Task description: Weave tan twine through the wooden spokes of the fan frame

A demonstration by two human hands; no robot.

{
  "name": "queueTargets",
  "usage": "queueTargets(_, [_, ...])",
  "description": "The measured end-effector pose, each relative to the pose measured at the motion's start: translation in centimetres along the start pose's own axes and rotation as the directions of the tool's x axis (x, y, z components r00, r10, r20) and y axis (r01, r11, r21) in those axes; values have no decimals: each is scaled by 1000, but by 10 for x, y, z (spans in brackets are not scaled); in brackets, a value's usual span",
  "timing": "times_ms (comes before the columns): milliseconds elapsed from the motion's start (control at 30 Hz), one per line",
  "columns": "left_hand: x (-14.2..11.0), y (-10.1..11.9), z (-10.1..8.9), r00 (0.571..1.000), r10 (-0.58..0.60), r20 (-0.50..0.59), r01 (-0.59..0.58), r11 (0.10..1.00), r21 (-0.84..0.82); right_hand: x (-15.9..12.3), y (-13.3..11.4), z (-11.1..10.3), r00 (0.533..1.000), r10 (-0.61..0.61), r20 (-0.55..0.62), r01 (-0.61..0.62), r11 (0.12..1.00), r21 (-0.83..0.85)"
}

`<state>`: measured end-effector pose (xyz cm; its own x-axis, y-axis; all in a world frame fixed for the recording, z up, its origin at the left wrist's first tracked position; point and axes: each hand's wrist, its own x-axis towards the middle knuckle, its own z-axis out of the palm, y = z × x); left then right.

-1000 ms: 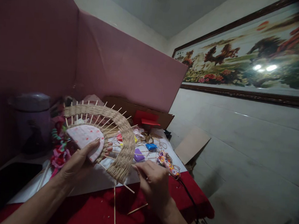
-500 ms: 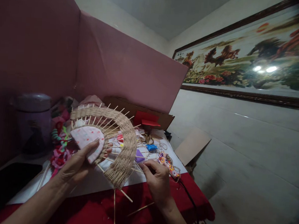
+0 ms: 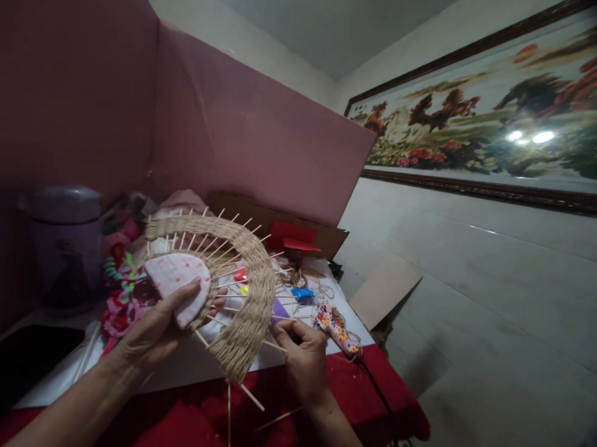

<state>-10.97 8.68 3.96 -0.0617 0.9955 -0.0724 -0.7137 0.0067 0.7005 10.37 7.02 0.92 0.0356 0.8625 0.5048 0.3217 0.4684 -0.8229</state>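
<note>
Honestly, we can't read a single word, number or brand name anywhere here. Closest we get is a short row of tiny dark marks (image 3: 360, 108) that look like writing, up in the left corner of the wide, glossy picture of brown and white horses in a dark brown frame (image 3: 464, 122), but they're way too small for us to make out. The lavender cylindrical container with a greyish lid (image 3: 65, 251) has a dark printed figure, no lettering we can decipher.
</note>
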Motion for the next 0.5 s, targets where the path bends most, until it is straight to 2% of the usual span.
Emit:
queueTargets(133, [-1,0,0,999,2,35,-2,1000,1,5,0,-1,999,30,20,-31,997,64])
queueTargets(233, [-2,1,2,1000,-23,19,22,1000,10,8,4,-4,1000,22,-3,-22,999,35])
queueTargets(500, [4,0,-3,999,-51,0,51,998,34,8,10,-15,974,-192,-120,172,972,-159])
